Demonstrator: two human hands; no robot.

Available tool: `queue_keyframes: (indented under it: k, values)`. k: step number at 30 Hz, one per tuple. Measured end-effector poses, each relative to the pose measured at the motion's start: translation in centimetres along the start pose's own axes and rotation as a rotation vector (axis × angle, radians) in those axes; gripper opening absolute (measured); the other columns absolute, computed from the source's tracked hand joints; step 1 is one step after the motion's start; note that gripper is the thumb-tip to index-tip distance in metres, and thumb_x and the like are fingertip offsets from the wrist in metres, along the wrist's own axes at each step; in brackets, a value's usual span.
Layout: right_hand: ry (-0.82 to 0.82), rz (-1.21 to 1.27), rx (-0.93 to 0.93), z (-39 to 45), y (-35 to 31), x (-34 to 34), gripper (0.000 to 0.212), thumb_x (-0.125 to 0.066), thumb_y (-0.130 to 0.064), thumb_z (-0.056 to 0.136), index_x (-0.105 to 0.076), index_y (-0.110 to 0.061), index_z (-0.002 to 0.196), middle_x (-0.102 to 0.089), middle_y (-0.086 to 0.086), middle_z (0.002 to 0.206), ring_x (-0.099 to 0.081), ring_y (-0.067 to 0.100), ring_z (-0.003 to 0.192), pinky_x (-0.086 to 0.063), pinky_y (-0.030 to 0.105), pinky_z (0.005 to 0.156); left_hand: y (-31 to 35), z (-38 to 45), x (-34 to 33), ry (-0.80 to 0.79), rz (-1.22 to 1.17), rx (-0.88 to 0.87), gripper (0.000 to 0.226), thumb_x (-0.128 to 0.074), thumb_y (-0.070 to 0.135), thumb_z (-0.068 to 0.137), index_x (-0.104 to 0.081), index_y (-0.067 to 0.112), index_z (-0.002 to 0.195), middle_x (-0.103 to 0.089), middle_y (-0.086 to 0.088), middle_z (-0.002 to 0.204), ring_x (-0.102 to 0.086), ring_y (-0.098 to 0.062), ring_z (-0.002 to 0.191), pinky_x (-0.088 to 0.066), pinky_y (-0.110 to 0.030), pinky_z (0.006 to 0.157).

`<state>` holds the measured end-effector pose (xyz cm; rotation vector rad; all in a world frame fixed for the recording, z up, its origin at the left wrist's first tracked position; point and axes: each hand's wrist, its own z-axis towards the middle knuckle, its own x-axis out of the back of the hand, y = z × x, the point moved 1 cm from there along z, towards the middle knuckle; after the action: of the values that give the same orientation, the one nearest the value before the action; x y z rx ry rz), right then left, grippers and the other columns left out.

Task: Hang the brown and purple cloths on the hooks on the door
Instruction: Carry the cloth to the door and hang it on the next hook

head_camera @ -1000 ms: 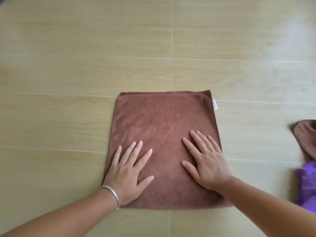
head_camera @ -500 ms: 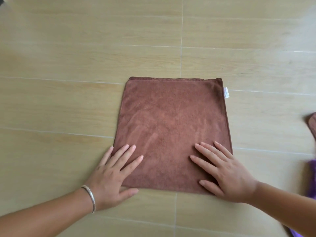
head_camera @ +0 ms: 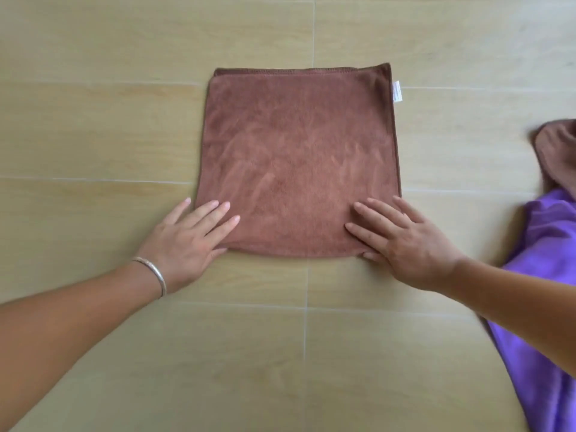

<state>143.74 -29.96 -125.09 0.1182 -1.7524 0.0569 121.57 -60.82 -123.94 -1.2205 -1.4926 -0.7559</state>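
Both hands lie flat, fingers straight and slightly spread, neither one curled round anything. The left hand [head_camera: 187, 241] presses the near left corner of the folded brown cloth [head_camera: 299, 157], its outer fingers running off the cloth's left edge onto the floor [head_camera: 93, 135], and its thumb at the near hem. The right hand [head_camera: 405, 244] presses the near right corner in the same way, thumb tucked at the hem. A thin silver bangle [head_camera: 152, 272] sits on the left wrist. From the two palms the cloth runs straight away from the person, a near-square lying flat on pale wood-look tiles, its far stitched edge showing a second layer beneath and a small white label [head_camera: 396, 92] sticking out at the far right corner. So the thing to lift lies forward of both hands, with its near hem running side to side between them, and both hands are about equally near. Picking it up looks to call for the fingers to curl under that near edge or its corners. Off to the right, well apart from this cloth, lie a second brown cloth [head_camera: 558, 151] and, touching it on the near side, a crumpled purple cloth [head_camera: 545, 275]; the right arm crosses over part of the purple one, so the right hand is the nearer to that pile. No door or hooks are in view, so hanging is judged not yet begun.
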Motion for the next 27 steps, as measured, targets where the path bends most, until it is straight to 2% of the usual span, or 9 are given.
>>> queue_keyframes:
  k: [1, 4, 6, 10, 12, 17, 20, 25, 27]
  values:
    - [-0.040, -0.001, -0.049, -0.3, -0.4, 1.1, 0.054, -0.028, -0.046, 0.097, -0.051, -0.022, 0.140, -0.042, 0.012, 0.149, -0.040, 0.033, 0.137, -0.032, 0.054, 0.111, 0.1, -0.5, 1.0, -0.028, -0.009, 0.012, 0.064, -0.012, 0.047, 0.100, -0.054, 0.012, 0.135, -0.050, -0.014, 0.140, -0.051, -0.029, 0.127, -0.037, -0.054, 0.104]
    - [-0.144, 0.015, -0.195, -0.9, -1.0, 5.3, 0.062, -0.015, -0.050, 0.096, -0.041, -0.025, 0.146, -0.033, 0.011, 0.154, -0.027, 0.030, 0.144, -0.018, 0.051, 0.117, -0.4, -2.2, 4.7, -0.059, -0.034, 0.038, 0.064, -0.022, 0.046, 0.095, -0.055, 0.008, 0.133, -0.051, -0.015, 0.140, -0.049, -0.030, 0.129, -0.034, -0.055, 0.106]
    - [-0.181, 0.025, -0.244, -1.6, -1.3, 8.9, 0.062, -0.008, -0.053, 0.099, -0.032, -0.027, 0.150, -0.025, 0.009, 0.158, -0.017, 0.027, 0.147, -0.010, 0.049, 0.119, -1.1, -3.4, 8.2, -0.087, -0.031, 0.069, 0.063, -0.022, 0.048, 0.099, -0.054, 0.007, 0.134, -0.049, -0.014, 0.142, -0.045, -0.028, 0.132, -0.030, -0.053, 0.109]
    - [-0.207, 0.040, -0.289, -2.6, -1.4, 17.3, 0.061, -0.012, -0.051, 0.097, -0.030, -0.027, 0.150, -0.023, 0.007, 0.159, -0.013, 0.025, 0.148, -0.005, 0.048, 0.119, -3.1, -5.0, 16.7, -0.189, -0.002, 0.172, 0.078, -0.005, 0.053, 0.089, -0.049, 0.010, 0.137, -0.039, -0.006, 0.150, -0.032, -0.020, 0.140, -0.019, -0.047, 0.114]
    - [-0.211, 0.053, -0.320, -3.0, -1.2, 21.8, 0.059, -0.014, -0.051, 0.098, -0.030, -0.027, 0.150, -0.023, 0.007, 0.159, -0.012, 0.025, 0.148, -0.004, 0.048, 0.119, -4.2, -5.7, 20.9, -0.192, 0.008, 0.194, 0.077, -0.003, 0.054, 0.088, -0.047, 0.014, 0.138, -0.032, -0.003, 0.154, -0.026, -0.018, 0.143, -0.017, -0.045, 0.115]
    - [-0.240, 0.042, -0.325, -3.6, 1.0, 35.1, 0.060, -0.008, -0.052, 0.097, -0.021, -0.033, 0.152, -0.010, 0.002, 0.162, 0.000, 0.020, 0.149, 0.002, 0.044, 0.118, -7.7, -8.4, 33.6, -0.156, 0.044, 0.207, 0.063, -0.016, 0.052, 0.094, -0.047, 0.021, 0.139, -0.016, -0.002, 0.160, -0.015, -0.017, 0.146, -0.015, -0.046, 0.115]
    - [-0.207, 0.063, -0.308, -4.0, 2.8, 45.2, 0.059, -0.007, -0.054, 0.097, -0.021, -0.036, 0.151, -0.008, -0.002, 0.162, 0.003, 0.016, 0.149, 0.005, 0.041, 0.119, -10.2, -10.2, 43.3, -0.123, 0.080, 0.215, 0.063, -0.013, 0.054, 0.096, -0.042, 0.025, 0.143, -0.008, 0.000, 0.161, -0.008, -0.015, 0.147, -0.012, -0.046, 0.116]
    - [-0.126, 0.159, -0.316, -6.2, 4.8, 63.9, 0.054, -0.015, -0.053, 0.100, -0.026, -0.036, 0.150, -0.011, -0.004, 0.162, 0.001, 0.013, 0.149, 0.003, 0.038, 0.120, -13.5, -14.7, 62.0, 0.017, 0.015, 0.175, 0.087, 0.008, 0.058, 0.092, -0.061, 0.021, 0.128, -0.035, -0.004, 0.152, -0.034, -0.019, 0.140, -0.029, -0.052, 0.110]
    - [-0.096, 0.166, -0.305, -7.3, 5.1, 70.4, 0.052, -0.017, -0.052, 0.101, -0.027, -0.036, 0.150, -0.012, -0.004, 0.162, 0.000, 0.013, 0.149, 0.002, 0.037, 0.120, -14.6, -16.4, 67.9, 0.033, 0.019, 0.164, 0.080, 0.004, 0.059, 0.094, -0.055, 0.024, 0.134, -0.026, 0.000, 0.155, -0.024, -0.016, 0.143, -0.021, -0.050, 0.115]
